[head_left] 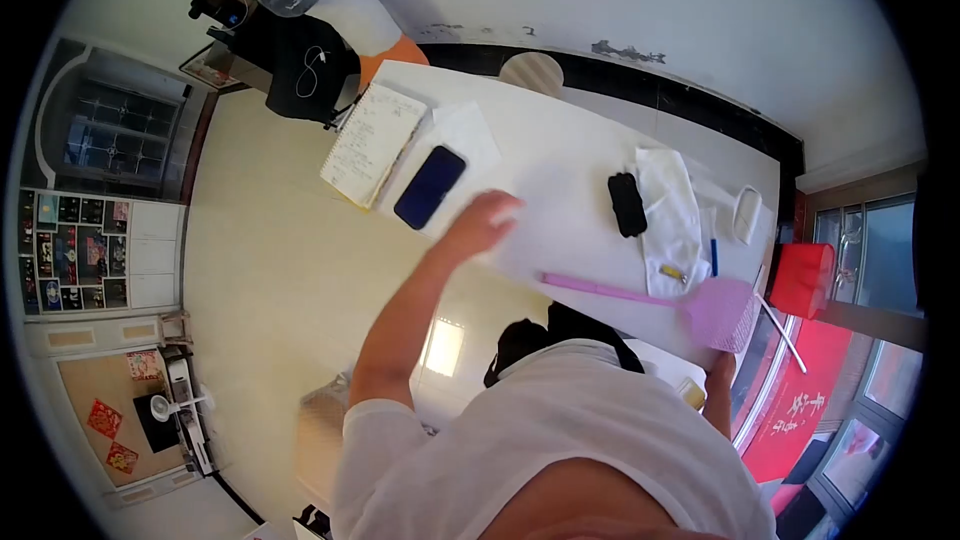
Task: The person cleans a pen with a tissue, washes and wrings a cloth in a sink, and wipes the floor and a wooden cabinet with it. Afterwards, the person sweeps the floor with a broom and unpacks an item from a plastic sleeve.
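Observation:
My left hand [484, 224] hovers at the near edge of the white table, slightly blurred, its fingers apart and nothing visible in it. Closest to it lies a dark-screened smartphone [430, 187] on white paper [472, 133]. A spiral notebook [375, 145] with handwriting rests beside the phone. Along the table's near edge stretches a pink fly swatter [718, 314], its handle pointing toward my left hand. My right hand [721, 367] is low beside the swatter's head; its fingers are mostly hidden, and I cannot tell whether it touches the swatter.
On the table [555, 180] are a white cloth [668, 205], a black oblong object [627, 205], a small yellow item [672, 272], a blue pen-like stick [714, 257] and a white oval case [747, 215]. A round stool [531, 73] stands behind; a black chair [305, 65] is far left.

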Available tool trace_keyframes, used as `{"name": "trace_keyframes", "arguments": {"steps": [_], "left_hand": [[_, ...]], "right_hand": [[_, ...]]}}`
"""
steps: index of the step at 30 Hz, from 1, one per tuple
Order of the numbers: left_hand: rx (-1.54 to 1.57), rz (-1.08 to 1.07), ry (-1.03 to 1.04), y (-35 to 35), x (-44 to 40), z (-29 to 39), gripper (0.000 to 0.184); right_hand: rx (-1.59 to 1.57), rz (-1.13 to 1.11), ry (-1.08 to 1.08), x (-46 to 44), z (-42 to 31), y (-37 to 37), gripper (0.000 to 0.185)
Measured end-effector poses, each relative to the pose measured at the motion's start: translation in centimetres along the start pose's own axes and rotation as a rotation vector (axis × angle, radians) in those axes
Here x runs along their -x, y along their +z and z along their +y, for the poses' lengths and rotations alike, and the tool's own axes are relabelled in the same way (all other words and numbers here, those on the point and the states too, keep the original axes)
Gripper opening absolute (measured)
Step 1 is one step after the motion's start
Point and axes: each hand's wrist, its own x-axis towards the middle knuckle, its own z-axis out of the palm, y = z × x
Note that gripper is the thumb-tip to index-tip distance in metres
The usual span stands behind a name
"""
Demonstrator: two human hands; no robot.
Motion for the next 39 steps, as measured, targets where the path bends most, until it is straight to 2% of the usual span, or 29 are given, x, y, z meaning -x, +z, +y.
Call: {"name": "trace_keyframes", "arguments": {"steps": [2,3,4,5,6,8,9,10,11,12,13,14,15,16,17,18,20,21,23,24,26,27,29,32,35,39], "left_hand": [[-0.084,0.193,-0.124,-4.2,-0.3,-6.0,0.031],[-0.087,0.287,-0.259,-6.6,0.1,-7.3,0.031],[-0.067,0.444,-0.369,-7.6,1.0,-13.1,0.031],[-0.264,0.477,-0.480,-10.0,1.6,-15.2,0.032],[-0.239,0.527,-0.579,-11.8,2.9,-20.3,0.034],[-0.427,0.459,-0.750,-16.1,4.2,-26.1,0.037],[-0.643,0.322,-0.726,-17.7,5.9,-32.4,0.034],[-0.943,0.228,-0.652,-19.1,7.3,-38.1,0.030],[-1.131,-0.058,-0.709,-20.7,5.3,-34.0,0.027],[-1.208,-0.065,-0.676,-21.6,4.8,-37.1,0.024],[-1.183,-0.017,-0.544,-22.2,4.3,-36.8,0.022],[-1.170,-0.018,-0.417,-22.9,4.0,-38.2,0.022],[-0.935,0.002,-0.675,-23.0,2.8,-38.2,0.027],[-0.717,0.030,-0.837,-23.2,2.7,-41.8,0.036],[-0.294,0.266,-0.955,-22.3,1.3,-40.6,0.041],[0.143,0.485,-1.052,-21.8,0.3,-37.7,0.046],[0.134,0.336,-1.147,-21.8,-1.7,-33.8,0.051],[0.136,0.321,-1.134,-21.9,-2.0,-34.3,0.051],[0.343,0.361,-1.062,-21.9,-1.7,-35.2,0.053],[0.345,0.356,-1.060,-22.1,-2.6,-34.6,0.053],[-0.184,0.033,-1.092,-23.5,-3.9,-32.9,0.053],[-0.193,0.031,-1.100,-23.3,-3.7,-33.4,0.053],[0.177,0.270,-1.111,-22.5,-3.4,-35.0,0.053],[0.346,0.292,-1.051,-22.0,-3.8,-32.8,0.053],[0.497,0.290,-1.080,-22.2,-3.2,-35.0,0.053],[0.500,0.341,-1.104,-21.8,-3.9,-35.0,0.054]], "right_hand": [[0.114,-0.003,-0.106,-3.1,2.6,-2.8,0.043],[0.115,0.004,-0.109,-3.4,2.1,-3.2,0.043],[0.325,0.103,-0.202,-3.4,2.1,-3.1,0.039],[0.529,0.209,-0.285,-3.3,2.7,-3.1,0.035],[0.511,0.235,-0.272,-2.9,3.1,-2.8,0.035],[0.261,0.285,-0.096,-2.0,3.5,-1.5,0.036],[0.327,0.283,-0.150,-2.5,4.0,-1.7,0.034],[0.508,0.263,-0.253,-3.5,5.3,-2.8,0.031],[0.800,0.241,-0.412,-4.6,7.2,-4.3,0.029],[1.004,0.224,-0.543,-5.0,8.4,-5.1,0.027],[1.323,0.254,-0.526,-4.3,7.3,-4.6,0.028],[1.116,0.344,-0.494,-5.0,8.6,-5.2,0.029],[0.983,0.479,-0.335,-2.6,6.0,-2.7,0.031],[0.914,0.577,-0.274,-0.5,2.8,-0.1,0.035],[0.809,0.601,-0.191,1.0,0.2,1.7,0.039],[0.800,0.630,-0.171,0.5,0.9,0.7,0.039],[0.347,0.483,-0.071,-1.0,2.5,-0.9,0.044],[0.388,0.489,0.026,2.0,-2.2,2.0,0.047],[0.343,0.485,0.045,0.9,-1.2,0.5,0.047],[0.303,0.462,0.060,0.6,-1.3,0.4,0.047],[0.323,0.484,0.042,0.6,-1.6,0.5,0.045],[0.341,0.504,0.024,1.2,-2.6,1.4,0.042],[0.323,0.477,0.055,2.7,-4.1,3.0,0.038],[0.310,0.458,0.067,3.7,-5.6,3.7,0.032],[0.332,0.468,0.076,3.0,-5.9,3.5,0.032],[0.460,0.445,-0.072,-2.1,-4.0,1.8,0.029]]}}
